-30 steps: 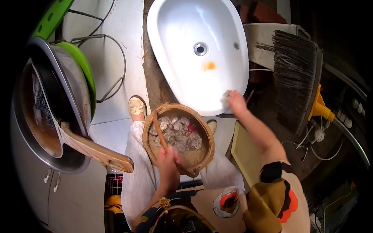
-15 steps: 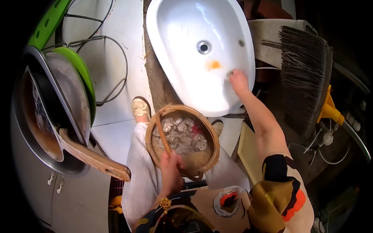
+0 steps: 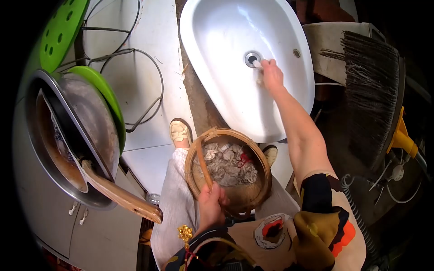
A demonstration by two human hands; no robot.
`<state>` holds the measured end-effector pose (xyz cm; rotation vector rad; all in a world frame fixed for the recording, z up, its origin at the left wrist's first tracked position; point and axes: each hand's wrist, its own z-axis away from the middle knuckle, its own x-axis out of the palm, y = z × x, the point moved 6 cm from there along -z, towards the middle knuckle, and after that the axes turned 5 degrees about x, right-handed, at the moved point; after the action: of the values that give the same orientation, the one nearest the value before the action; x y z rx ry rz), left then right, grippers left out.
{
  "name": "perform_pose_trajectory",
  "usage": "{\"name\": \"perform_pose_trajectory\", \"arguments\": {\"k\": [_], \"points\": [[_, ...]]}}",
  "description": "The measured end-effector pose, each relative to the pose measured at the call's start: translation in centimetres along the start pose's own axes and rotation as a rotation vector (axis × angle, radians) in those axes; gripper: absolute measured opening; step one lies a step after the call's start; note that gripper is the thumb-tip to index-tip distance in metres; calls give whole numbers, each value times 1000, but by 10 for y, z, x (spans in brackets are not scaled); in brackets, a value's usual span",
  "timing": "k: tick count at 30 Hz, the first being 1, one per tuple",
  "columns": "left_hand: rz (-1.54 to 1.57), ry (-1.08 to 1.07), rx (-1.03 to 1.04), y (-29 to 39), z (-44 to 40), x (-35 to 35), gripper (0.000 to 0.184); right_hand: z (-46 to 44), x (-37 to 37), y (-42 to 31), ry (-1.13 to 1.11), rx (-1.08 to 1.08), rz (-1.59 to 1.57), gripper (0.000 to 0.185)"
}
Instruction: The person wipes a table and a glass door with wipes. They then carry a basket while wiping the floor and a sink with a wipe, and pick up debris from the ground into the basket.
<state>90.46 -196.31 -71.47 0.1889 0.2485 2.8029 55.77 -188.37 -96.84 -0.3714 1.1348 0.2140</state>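
My left hand point(image 3: 212, 201) is closed round the curved handle point(image 3: 203, 165) of a round woven basket point(image 3: 267, 171) between my knees. Inside the basket lie crumpled greyish-white tissues point(image 3: 224, 171), with a reddish bit among them. Over the white sink basin point(image 3: 239, 101), my right hand point(image 3: 273, 75) pinches a crumpled white tissue point(image 3: 257, 65). The tissue is right beside the metal drain point(image 3: 251, 58) and overlaps its edge in view; whether it touches the drain I cannot tell.
On the left, a metal basin point(image 3: 95, 198) holds a wooden-handled pan point(image 3: 122, 195) beside a green lid point(image 3: 106, 95). A wire rack point(image 3: 156, 67) stands behind. A dark-bristled broom point(image 3: 370, 95) with a yellow socket is on the right, near hoses and cables.
My right hand has moved from the near right of the basin to the drain. The orange patch in the basin no longer shows. The whole view has shifted slightly; my left hand keeps its hold.
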Motion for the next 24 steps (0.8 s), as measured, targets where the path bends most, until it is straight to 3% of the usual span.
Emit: {"name": "perform_pose_trajectory", "arguments": {"k": [3,5,8,10,12,14,16,18,21,22,24], "points": [[14,-4,-6,1,3,1,17,40,11,36,-94,-34,252,13],[25,-24,-6,1,3,3,17,93,33,56,-366,-96,441,17],[29,-44,-9,3,5,4,18,157,47,49,-512,-16,305,18],[32,-34,-13,4,5,5,18,164,64,20,-661,40,152,21],[31,-24,-14,3,6,5,19,144,61,-31,-668,109,-167,31],[24,-30,-7,3,6,6,18,103,69,-63,-515,170,-497,36],[20,-48,2,1,5,5,18,51,52,-96,-314,93,-652,37],[19,-63,-4,-2,4,1,16,-4,43,-132,-278,94,-888,36],[14,-12,-7,-2,4,-1,16,-77,8,-165,-101,16,-816,29],[13,-9,-12,-2,3,-1,15,-99,4,-158,147,6,-823,23],[19,-12,-23,-3,1,-4,15,-124,-24,-131,307,73,-739,24]]}}
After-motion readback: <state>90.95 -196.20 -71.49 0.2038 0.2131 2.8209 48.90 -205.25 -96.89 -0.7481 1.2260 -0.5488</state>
